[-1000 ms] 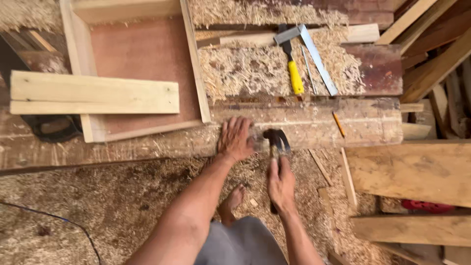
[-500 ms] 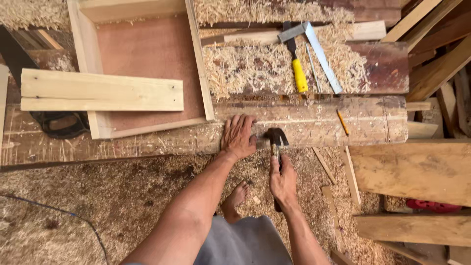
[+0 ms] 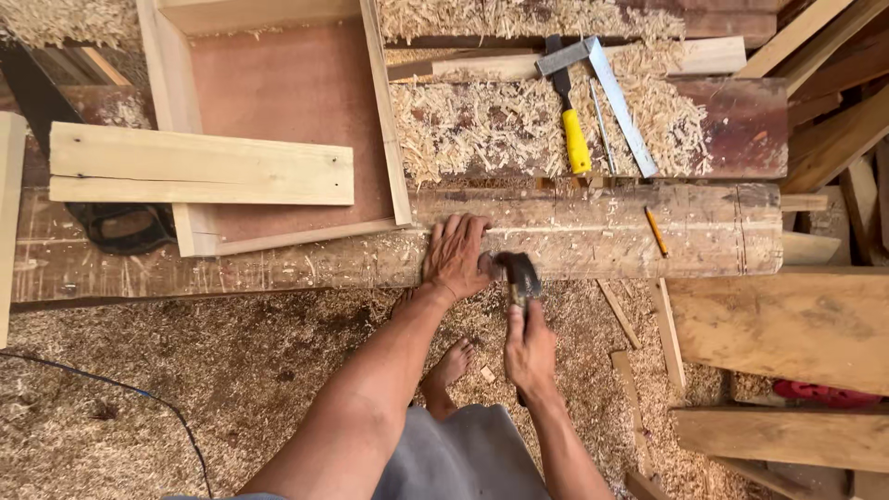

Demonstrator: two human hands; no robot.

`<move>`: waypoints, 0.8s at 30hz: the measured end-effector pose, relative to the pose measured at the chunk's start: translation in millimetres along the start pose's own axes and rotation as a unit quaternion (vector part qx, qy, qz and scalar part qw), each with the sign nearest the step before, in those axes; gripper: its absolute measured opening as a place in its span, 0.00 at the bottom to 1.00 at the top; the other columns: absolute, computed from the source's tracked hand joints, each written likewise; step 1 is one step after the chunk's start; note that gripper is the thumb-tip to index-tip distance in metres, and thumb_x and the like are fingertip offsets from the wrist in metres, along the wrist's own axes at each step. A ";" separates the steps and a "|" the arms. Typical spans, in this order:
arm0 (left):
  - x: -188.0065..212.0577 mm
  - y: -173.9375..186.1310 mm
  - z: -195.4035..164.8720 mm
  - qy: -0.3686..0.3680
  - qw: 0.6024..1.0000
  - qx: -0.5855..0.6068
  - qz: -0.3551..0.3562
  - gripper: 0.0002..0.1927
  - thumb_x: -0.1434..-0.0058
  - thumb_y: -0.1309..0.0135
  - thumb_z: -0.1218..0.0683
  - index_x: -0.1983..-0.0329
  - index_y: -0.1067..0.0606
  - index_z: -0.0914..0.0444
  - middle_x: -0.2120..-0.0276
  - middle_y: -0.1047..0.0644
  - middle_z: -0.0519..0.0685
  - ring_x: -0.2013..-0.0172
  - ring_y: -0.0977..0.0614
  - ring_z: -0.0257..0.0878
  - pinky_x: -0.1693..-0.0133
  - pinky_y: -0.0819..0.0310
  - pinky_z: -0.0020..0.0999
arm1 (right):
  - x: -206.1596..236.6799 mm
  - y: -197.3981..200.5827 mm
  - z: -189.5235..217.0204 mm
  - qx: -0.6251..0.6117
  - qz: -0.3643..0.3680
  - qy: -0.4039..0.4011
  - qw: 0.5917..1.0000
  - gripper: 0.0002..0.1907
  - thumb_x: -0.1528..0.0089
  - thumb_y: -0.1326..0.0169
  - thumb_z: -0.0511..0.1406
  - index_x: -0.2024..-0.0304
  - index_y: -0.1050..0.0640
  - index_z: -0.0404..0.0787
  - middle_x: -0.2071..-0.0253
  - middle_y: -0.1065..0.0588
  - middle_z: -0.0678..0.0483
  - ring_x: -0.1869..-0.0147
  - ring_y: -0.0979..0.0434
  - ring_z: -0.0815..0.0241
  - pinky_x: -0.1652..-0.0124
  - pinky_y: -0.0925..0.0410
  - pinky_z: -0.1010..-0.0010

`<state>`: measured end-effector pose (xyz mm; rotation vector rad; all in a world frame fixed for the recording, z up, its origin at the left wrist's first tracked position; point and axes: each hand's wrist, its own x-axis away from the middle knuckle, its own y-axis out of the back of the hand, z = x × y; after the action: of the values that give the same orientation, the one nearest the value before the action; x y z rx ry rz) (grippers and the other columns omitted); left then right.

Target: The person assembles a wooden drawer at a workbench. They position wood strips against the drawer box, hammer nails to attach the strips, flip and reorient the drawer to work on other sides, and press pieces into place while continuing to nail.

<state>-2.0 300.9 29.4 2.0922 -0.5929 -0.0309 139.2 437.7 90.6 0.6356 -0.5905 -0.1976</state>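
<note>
Head cam is looking down at a rough, scuffed wooden table dusted in curly shavings. One pale plank is lying across one shallow wooden tray. The left hand is pressing flat and released on the table edge. Just beside it, the right hand is clenching its grip on one dark-headed hammer.
</note>
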 end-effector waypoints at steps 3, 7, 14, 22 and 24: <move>-0.9 -2.1 0.9 -0.021 0.999 -0.014 -0.042 0.36 0.53 0.38 0.49 0.41 0.36 0.57 0.52 0.31 0.49 0.51 0.31 0.41 0.48 0.40 0.40 | -0.1 -2.5 -1.1 -0.011 -0.001 -0.036 0.999 0.21 0.28 0.65 0.49 0.52 0.29 0.41 0.80 0.32 0.52 0.82 0.39 0.62 0.83 0.40 0.62; -2.4 -4.4 0.6 -0.025 0.998 -0.045 -0.043 0.29 0.44 0.41 0.49 0.41 0.36 0.57 0.52 0.31 0.50 0.51 0.31 0.42 0.49 0.39 0.41 | 0.1 -2.6 -0.4 -0.010 -0.047 0.048 0.998 0.21 0.28 0.63 0.48 0.53 0.30 0.38 0.80 0.30 0.53 0.81 0.34 0.63 0.81 0.37 0.64; -1.8 1.9 -1.8 -0.016 0.998 -0.063 -0.016 0.30 0.45 0.43 0.48 0.41 0.36 0.57 0.51 0.32 0.51 0.50 0.31 0.43 0.46 0.40 0.43 | -2.4 -5.8 7.1 -0.032 -0.073 0.061 0.995 0.20 0.29 0.61 0.46 0.53 0.28 0.37 0.79 0.28 0.50 0.80 0.31 0.59 0.79 0.36 0.59; -1.3 -1.2 -1.5 -0.008 0.999 -0.046 -0.008 0.28 0.45 0.43 0.48 0.42 0.37 0.56 0.53 0.32 0.50 0.50 0.32 0.42 0.47 0.40 0.41 | -3.7 -8.3 11.0 -0.056 -0.015 -0.036 0.998 0.20 0.30 0.66 0.47 0.49 0.30 0.43 0.79 0.28 0.53 0.83 0.33 0.62 0.83 0.34 0.62; -2.9 -2.1 -0.9 0.002 0.998 -0.067 0.012 0.26 0.42 0.45 0.50 0.41 0.36 0.56 0.52 0.32 0.49 0.51 0.31 0.40 0.47 0.39 0.39 | -5.3 -7.7 12.3 -0.056 -0.016 0.005 0.998 0.20 0.30 0.66 0.46 0.52 0.30 0.40 0.78 0.28 0.56 0.82 0.32 0.65 0.84 0.33 0.65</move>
<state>-3.6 303.8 27.7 1.9537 -0.5975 -0.0513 127.8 427.3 91.4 0.5368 -0.5562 -0.2552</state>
